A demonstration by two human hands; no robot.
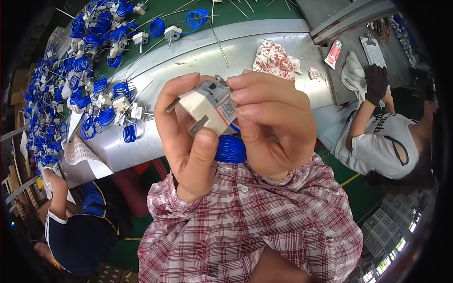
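Two hands, upper centre of the frame: left hand (186,137), right hand (273,125). One thermostat (207,106) between them, with one blue coil (230,149) below it.

Conveyor (255,42), upper left: thermostats with blue coils (101,87), too many and too overlapped to count; dozens.

One patterned cloth (274,59), top centre. One clipboard (375,51), upper right.

Co-workers: two, one at lower left (80,231), one at right (377,137).

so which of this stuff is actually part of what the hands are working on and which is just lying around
In hand:
- small white and grey switch unit, pinched between left hand and right hand
- its blue coiled tube, hanging below the unit

Lying about:
- pile of like units with blue coils on the belt
- patterned cloth
- red and white packet
- clipboard
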